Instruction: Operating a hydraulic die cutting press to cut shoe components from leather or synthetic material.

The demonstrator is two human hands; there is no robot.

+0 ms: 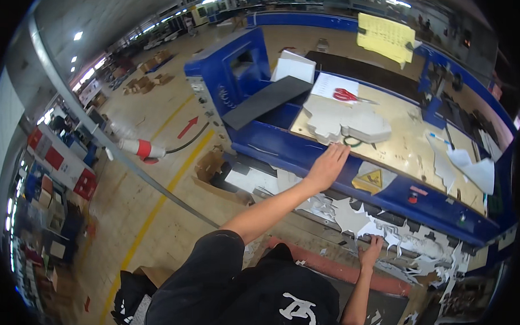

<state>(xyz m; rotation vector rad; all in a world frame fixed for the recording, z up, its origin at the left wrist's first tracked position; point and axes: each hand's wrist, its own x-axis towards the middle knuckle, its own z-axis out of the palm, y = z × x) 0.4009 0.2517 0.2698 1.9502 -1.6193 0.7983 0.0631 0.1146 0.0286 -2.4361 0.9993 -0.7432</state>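
My left hand [329, 165] reaches over the front edge of the machine's pale board, its fingers stretched out and holding nothing that I can see. Its fingertips are right beside a dark-green-handled pair of scissors [354, 144], though I cannot tell whether they touch. Behind these lies a stack of light grey cut sheets [353, 121] with an irregular outline. Lower down, my right hand [371, 252] rests at the machine's lower metal edge, thumb and fingers apart, beside torn white scraps [354, 218].
Red-handled scissors [347, 95] lie on white paper behind the stack. A dark grey plank [268, 102] slants across the blue machine frame [226, 64]. Yellow paper [384, 38] hangs at the back. An open cardboard box [211, 171] stands left, and a grey pole [131, 164] crosses the floor view.
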